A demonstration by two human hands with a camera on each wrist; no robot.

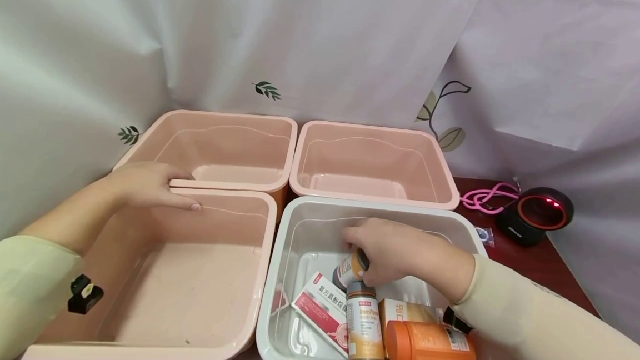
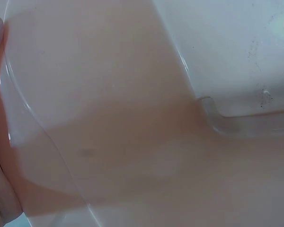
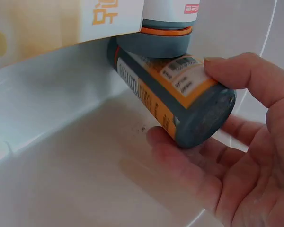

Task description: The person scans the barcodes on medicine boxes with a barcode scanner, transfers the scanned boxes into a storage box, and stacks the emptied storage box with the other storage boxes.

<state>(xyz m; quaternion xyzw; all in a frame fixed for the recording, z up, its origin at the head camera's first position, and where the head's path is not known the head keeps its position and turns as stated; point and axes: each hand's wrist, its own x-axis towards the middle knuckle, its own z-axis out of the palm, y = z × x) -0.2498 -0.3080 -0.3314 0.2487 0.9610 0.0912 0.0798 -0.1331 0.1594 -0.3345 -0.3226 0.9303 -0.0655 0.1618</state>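
My right hand (image 1: 392,246) reaches into the pale grey bin (image 1: 312,235) and holds a grey-and-orange supplement bottle (image 3: 163,87) near its base. In the right wrist view, the thumb lies on its label, the fingers lie underneath, and the bottle is tilted. A similar bottle (image 1: 364,321) lies against it. Beside them are a white-and-red medicine box (image 1: 325,310), a yellowish box (image 1: 407,311) and an orange bottle (image 1: 425,343). My left hand (image 1: 147,185) grips the back rim of the near pink bin (image 1: 220,221), its thumb inside; the other fingers are partly hidden.
Two more pink bins stand behind, one at the left (image 1: 235,146) and one at the right (image 1: 370,160). A black scanner stand (image 1: 522,226) with a red light and a pink cable (image 1: 485,199) sit on the dark red table (image 1: 560,271). A printed curtain (image 1: 325,43) hangs behind.
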